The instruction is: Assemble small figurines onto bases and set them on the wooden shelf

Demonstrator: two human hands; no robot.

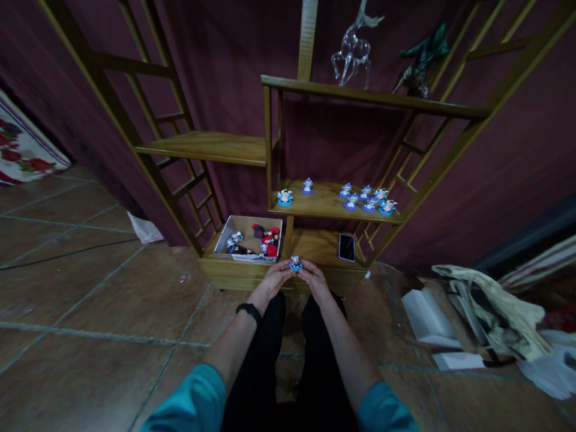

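A small white figurine on a blue round base (296, 264) is pinched between my two hands, in front of the lower shelf. My left hand (276, 277) grips its left side and my right hand (314, 278) its right side, fingertips at the base. Just beyond my left hand sits an open cardboard box (224, 235) with several red, black and white figurines (269, 240) lying jumbled in it. On the middle shelf (310, 204) stand several figurines, some with purple bases (352, 201) and some with blue bases (285, 197).
A phone (346, 247) lies on the lower shelf at the right. A clear deer ornament (353, 51) and a dark green statue (423, 60) stand on the upper shelf. White boxes (429, 318) and a pale cloth bag (499, 306) lie on the floor to the right.
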